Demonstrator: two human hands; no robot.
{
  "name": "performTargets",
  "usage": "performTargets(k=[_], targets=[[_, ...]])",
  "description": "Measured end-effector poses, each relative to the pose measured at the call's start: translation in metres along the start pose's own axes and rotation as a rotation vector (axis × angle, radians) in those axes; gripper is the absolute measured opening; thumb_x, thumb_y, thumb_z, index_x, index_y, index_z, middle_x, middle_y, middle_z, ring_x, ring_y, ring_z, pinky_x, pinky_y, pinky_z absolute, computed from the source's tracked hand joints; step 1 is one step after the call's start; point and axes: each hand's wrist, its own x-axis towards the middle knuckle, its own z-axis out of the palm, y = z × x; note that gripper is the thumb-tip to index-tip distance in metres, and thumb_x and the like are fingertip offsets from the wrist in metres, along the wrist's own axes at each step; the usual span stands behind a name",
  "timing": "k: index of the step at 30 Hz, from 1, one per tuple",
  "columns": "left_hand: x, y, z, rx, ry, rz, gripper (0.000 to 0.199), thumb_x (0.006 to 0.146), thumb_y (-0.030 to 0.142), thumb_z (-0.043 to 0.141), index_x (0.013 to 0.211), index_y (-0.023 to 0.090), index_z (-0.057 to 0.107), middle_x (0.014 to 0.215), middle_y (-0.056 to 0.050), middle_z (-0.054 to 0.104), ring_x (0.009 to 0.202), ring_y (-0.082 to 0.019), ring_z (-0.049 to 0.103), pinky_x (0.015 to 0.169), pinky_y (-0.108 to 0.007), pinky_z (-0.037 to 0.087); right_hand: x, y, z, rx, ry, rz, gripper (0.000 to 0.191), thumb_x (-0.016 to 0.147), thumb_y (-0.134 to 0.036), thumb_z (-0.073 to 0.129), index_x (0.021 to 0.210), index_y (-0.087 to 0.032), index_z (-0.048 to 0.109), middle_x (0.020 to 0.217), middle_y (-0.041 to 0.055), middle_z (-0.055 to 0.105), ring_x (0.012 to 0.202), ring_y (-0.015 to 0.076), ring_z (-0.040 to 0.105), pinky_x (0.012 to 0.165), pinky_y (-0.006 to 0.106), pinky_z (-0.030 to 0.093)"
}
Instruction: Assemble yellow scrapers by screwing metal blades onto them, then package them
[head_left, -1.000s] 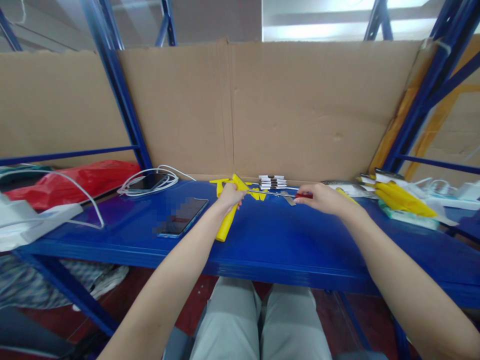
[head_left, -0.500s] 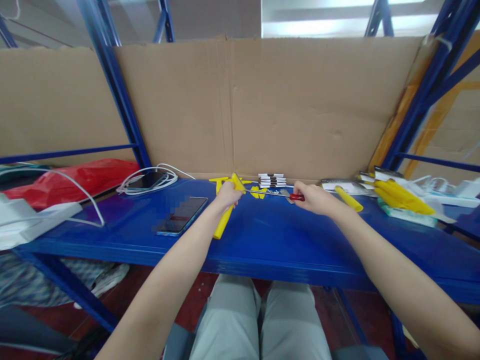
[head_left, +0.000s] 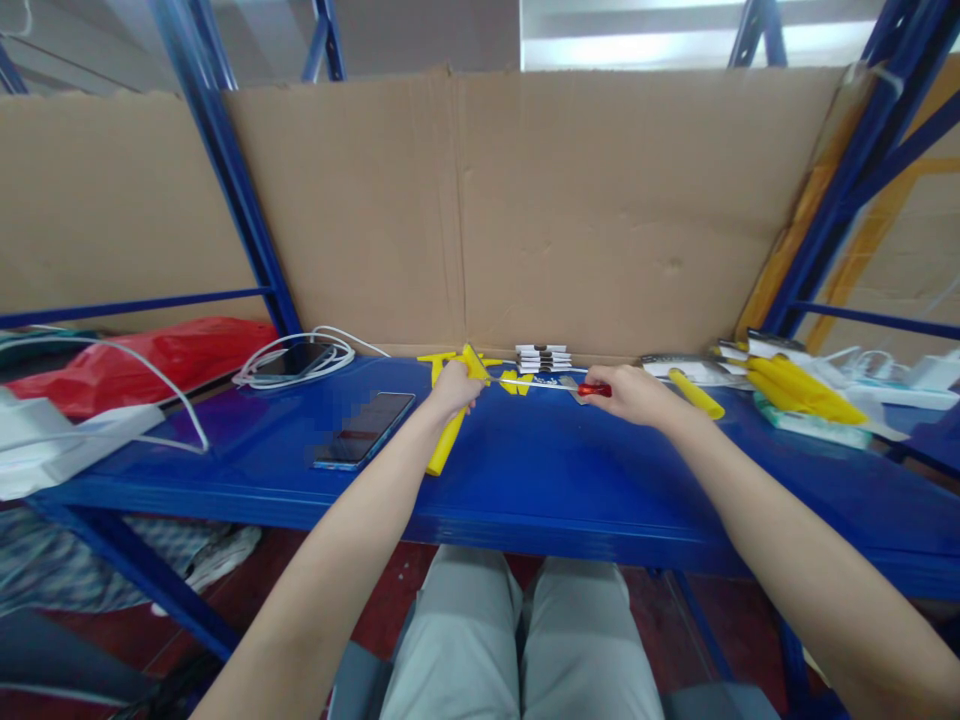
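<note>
The blue table (head_left: 570,480) spans the lower half of the frame. At its centre, the left hand (head_left: 454,388) is closed round a yellow tool (head_left: 448,440) — and right of it, the right hand (head_left: 619,392) grips the red handle of a screwdriver (head_left: 595,390).

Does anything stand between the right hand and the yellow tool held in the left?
Nothing visible blocks the gap: the right hand grips a screwdriver whose shaft runs across toward the yellow tool in the left hand. Small yellow pieces lie near it; a white stack sits farther back.
</note>
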Motion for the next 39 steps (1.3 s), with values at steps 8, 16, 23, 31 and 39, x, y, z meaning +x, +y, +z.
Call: performTargets(k=[8,16,23,31,39], targets=[[0.002,-0.002,0.002,-0.017,-0.004,0.017,0.009,0.078,0.008,0.051,0.079,0.006,0.060,0.038,0.005,0.043,0.034,-0.010,0.043,0.040,-0.021,0.036,0.000,0.003,0.000,0.084,0.004,0.024,0.012,0.080,-0.031,0.057,0.084,-0.021,0.059,0.082,0.0053,0.069,0.070,0.0180,0.061,0.060,0.026,0.039],[0.001,-0.002,0.002,-0.031,-0.012,0.012,0.007,0.077,0.007,0.052,0.077,0.008,0.059,0.038,0.005,0.043,0.034,-0.010,0.043,0.042,-0.022,0.037,0.000,0.003,0.000,-0.043,0.087,-0.032,0.007,0.079,-0.026,0.055,0.076,-0.021,0.058,0.080,0.0052,0.068,0.071,0.0189,0.061,0.061,0.026,0.039],[0.000,-0.001,0.001,-0.036,-0.001,0.014,0.010,0.074,0.007,0.055,0.066,0.011,0.056,0.037,0.005,0.042,0.034,-0.010,0.043,0.041,-0.021,0.035,-0.003,0.002,-0.006,-0.047,0.046,0.030,0.019,0.083,-0.032,0.051,0.087,-0.021,0.066,0.095,0.0067,0.071,0.083,0.0214,0.064,0.066,0.028,0.043],[0.000,-0.001,0.000,-0.074,-0.009,0.003,0.012,0.073,0.005,0.054,0.064,0.012,0.055,0.036,0.005,0.042,0.033,-0.009,0.041,0.041,-0.021,0.035,-0.001,0.000,-0.005,-0.080,0.065,0.090,0.013,0.078,-0.033,0.058,0.086,-0.024,0.061,0.079,0.0030,0.070,0.069,0.0192,0.062,0.056,0.025,0.037],[0.000,0.002,-0.003,-0.163,0.000,-0.020,0.018,0.074,0.004,0.052,0.058,0.013,0.052,0.034,0.005,0.040,0.032,-0.007,0.038,0.038,-0.020,0.032,-0.003,-0.004,-0.012,-0.079,0.043,0.029,0.016,0.082,-0.032,0.053,0.082,-0.021,0.065,0.087,0.0052,0.071,0.077,0.0199,0.063,0.060,0.026,0.038]])
